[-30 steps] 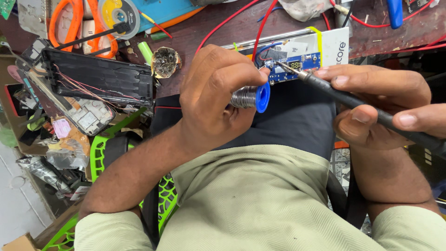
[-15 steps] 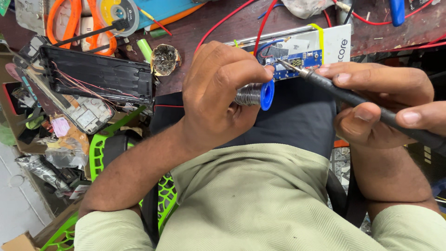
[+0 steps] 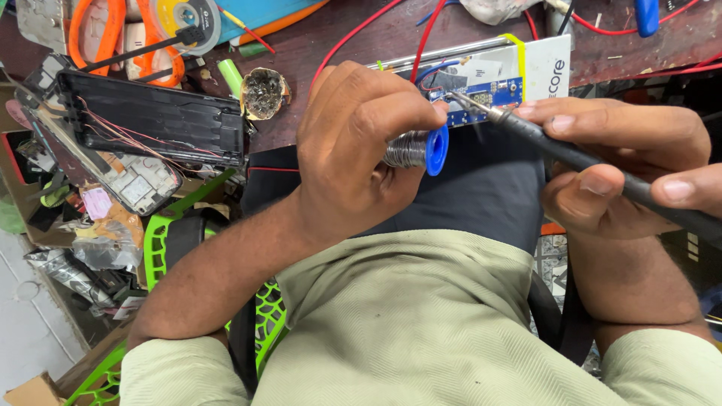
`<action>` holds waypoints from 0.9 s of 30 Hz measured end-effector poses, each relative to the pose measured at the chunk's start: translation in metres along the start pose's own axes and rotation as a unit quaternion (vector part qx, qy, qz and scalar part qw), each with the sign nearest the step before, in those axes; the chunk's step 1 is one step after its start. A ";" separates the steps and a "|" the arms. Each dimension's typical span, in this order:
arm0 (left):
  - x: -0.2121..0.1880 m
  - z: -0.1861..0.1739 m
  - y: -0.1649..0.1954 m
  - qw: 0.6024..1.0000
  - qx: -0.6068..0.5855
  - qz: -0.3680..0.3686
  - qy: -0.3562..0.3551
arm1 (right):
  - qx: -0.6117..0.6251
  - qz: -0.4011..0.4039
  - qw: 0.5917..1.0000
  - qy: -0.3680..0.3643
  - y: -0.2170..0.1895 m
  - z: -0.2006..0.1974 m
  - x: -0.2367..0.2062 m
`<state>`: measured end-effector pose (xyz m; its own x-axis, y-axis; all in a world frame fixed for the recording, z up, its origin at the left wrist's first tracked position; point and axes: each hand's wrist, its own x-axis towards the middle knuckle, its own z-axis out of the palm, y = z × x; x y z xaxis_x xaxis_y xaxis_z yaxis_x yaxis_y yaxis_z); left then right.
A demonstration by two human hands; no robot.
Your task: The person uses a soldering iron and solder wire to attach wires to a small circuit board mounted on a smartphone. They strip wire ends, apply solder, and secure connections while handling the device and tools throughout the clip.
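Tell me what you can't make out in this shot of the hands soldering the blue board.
Head view, the only one:
- Solder spool: mostly covered by the left hand; only its blue rim and some wire show.
- Blue circuit board: its left part is behind the left hand's fingers, and the joint under the soldering iron tip is too small to judge.
- Soldering iron: its rear end runs off the right edge, under the right hand.

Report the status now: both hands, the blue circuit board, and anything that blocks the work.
Left hand grips blue solder spool. Right hand holds dark soldering iron, tip on small blue circuit board. Red wires lie near, not blocking.
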<state>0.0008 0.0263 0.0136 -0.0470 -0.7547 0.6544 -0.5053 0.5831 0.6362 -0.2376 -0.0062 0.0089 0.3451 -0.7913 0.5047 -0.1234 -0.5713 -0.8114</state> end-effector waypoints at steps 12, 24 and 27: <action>-0.004 -0.010 0.000 0.991 -0.050 -0.097 0.078 | -0.004 -0.068 0.997 0.023 0.009 -0.002 -0.002; 0.012 -0.059 -0.038 0.903 0.048 -0.423 -0.063 | 0.032 -0.123 0.980 0.152 0.043 0.002 -0.015; 0.009 -0.054 -0.044 0.960 0.213 -0.148 -0.106 | 0.011 -0.086 0.980 0.178 0.047 -0.010 -0.023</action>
<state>0.0692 0.0103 0.0137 0.0026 -0.9389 0.3443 -0.8283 0.1909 0.5267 -0.2603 -0.0173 -0.0378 0.0128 -0.7123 0.7017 -0.0708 -0.7007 -0.7099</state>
